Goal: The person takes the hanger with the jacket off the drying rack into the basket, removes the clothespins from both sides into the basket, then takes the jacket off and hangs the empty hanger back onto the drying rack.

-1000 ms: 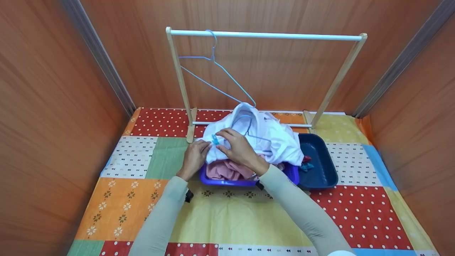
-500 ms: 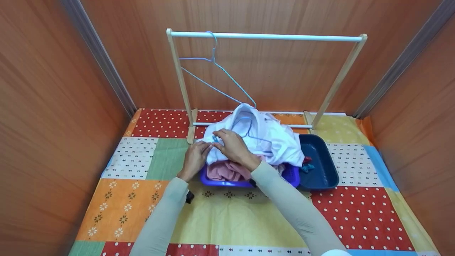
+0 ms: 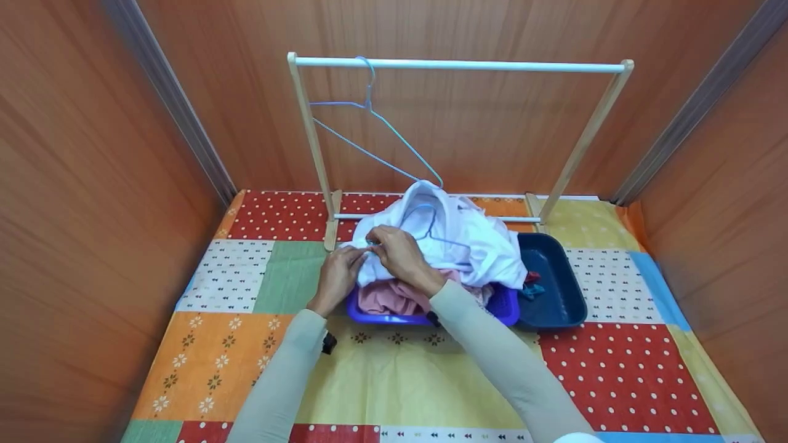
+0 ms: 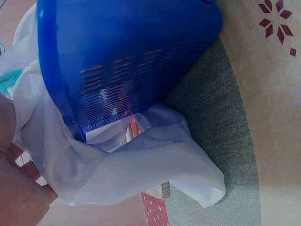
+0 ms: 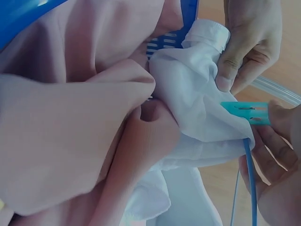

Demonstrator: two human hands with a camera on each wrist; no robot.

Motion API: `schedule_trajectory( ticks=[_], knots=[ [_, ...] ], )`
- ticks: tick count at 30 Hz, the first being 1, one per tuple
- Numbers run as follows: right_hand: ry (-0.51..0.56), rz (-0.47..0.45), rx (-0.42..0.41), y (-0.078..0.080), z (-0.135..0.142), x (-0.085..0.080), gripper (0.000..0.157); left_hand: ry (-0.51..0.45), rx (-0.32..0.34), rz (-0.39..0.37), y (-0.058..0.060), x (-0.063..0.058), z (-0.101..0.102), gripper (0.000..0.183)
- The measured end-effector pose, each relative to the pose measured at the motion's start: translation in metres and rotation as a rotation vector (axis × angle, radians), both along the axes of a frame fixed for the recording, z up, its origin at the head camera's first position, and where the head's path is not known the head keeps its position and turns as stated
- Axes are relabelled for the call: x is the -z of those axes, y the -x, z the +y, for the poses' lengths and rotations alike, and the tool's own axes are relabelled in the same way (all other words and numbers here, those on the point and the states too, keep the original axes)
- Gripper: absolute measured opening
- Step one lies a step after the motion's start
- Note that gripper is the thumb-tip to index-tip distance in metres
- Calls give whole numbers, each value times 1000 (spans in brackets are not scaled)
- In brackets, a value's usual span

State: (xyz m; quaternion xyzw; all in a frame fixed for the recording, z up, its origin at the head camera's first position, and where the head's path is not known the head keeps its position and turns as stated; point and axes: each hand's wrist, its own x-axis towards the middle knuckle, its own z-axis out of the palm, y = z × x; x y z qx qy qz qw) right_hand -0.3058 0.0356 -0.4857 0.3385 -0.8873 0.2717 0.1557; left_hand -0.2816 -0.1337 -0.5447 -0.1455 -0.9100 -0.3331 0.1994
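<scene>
A white shirt (image 3: 486, 246) lies heaped over a purple-blue basket (image 3: 394, 319), and a blue wire hanger (image 3: 433, 229) shows in its neck opening. With thumb and fingers, my left hand (image 3: 335, 277) pinches the shirt near its left part; a cuffed end of the cloth shows beside this hand in the right wrist view. My right hand (image 3: 403, 255) grips a turquoise clothespin (image 5: 247, 113), whose tip is on the shirt fabric beside the hanger's end. In the head view the fingers mostly hide the clothespin. Pink cloth (image 3: 394, 296) fills the basket's front.
Behind the basket stands a rack with a white rail (image 3: 492, 65) and wooden legs; another blue hanger (image 3: 400, 138) hangs at its left. A dark blue tray (image 3: 563, 289) with red and teal clothespins (image 3: 532, 290) sits to the right. Wood panels enclose three sides.
My right hand has shifted slightly left and closer to the left hand, bringing the clothespin down onto the shirt. The left hand has stayed nearly in place.
</scene>
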Motion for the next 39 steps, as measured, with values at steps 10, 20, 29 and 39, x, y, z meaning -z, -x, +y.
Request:
schedule_trajectory(
  ticks=[10, 20, 29, 39],
  knots=[
    [55, 27, 4, 3, -4, 2, 6, 0, -10, -27, 1, 0, -1, 17],
    [148, 51, -11, -2, -5, -10, 6, -15, 5, -11, 1, 0, 0, 15],
    [167, 25, -60, -8, -1, -20, 25, -17, -1, 17, 2, 1, 0, 14],
    [269, 5, -128, -22, 13, -32, 30, -5, -4, 25, 1, 1, 1, 16]
  ],
)
